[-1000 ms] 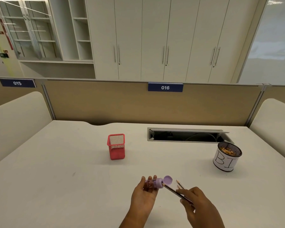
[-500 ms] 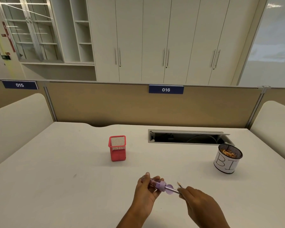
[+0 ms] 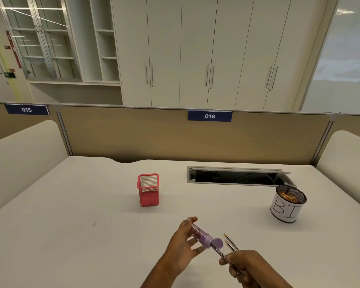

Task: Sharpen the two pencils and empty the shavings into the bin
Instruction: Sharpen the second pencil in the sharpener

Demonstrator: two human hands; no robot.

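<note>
Red mesh pencil cup (image 3: 148,190) upright mid-desk. Left hand (image 3: 180,249) fingers wrapped around purple sharpener (image 3: 203,235), cap (image 3: 217,243) flipped open. Right hand (image 3: 250,267) pinches a pencil (image 3: 220,252) seated in the sharpener. Two more pencils (image 3: 231,243) lie just beside. Bin (image 3: 287,203) far right, shavings inside.

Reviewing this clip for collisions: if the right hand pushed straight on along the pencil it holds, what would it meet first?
The purple sharpener in the left hand: the right hand's pencil already points into its mouth, it seems.
</note>
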